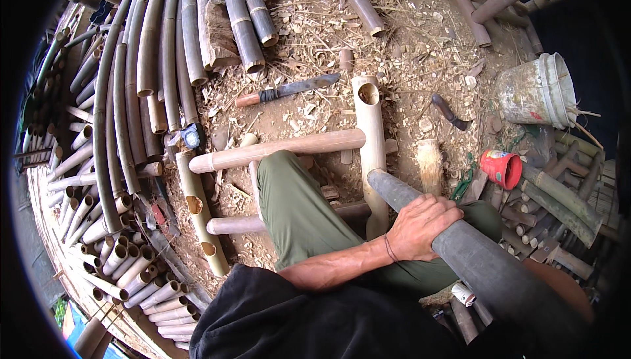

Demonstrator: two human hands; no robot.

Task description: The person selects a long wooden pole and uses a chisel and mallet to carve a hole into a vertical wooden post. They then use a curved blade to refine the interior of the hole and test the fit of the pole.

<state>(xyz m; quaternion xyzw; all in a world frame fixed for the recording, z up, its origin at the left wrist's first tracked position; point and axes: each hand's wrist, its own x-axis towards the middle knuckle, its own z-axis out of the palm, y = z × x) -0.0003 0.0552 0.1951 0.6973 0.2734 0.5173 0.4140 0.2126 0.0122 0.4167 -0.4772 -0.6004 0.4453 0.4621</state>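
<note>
My left hand (420, 226) wraps over a thick dark grey pole (486, 254), which looks like bamboo. This pole slants from the lower right up to a pale bamboo post (372, 142), and its far end meets the post's side; the joint itself is hidden. The post belongs to a bamboo frame with two rails, the upper rail (282, 149) and the lower rail (240, 225), across my green-trousered leg. At the frame's left stands another bamboo post (199, 214) with cut holes. Of my right arm only a bit of forearm (562, 287) shows beyond the pole; that hand is hidden.
On the chip-strewn ground lie a long knife (296, 88), a dark curved tool (451, 112) and a brush-like bundle (430, 162). A dirty white bucket (536, 93) and a red container (501, 169) are at right. Long bamboo poles (151, 37) and stacked cut bamboo (131, 264) fill the left.
</note>
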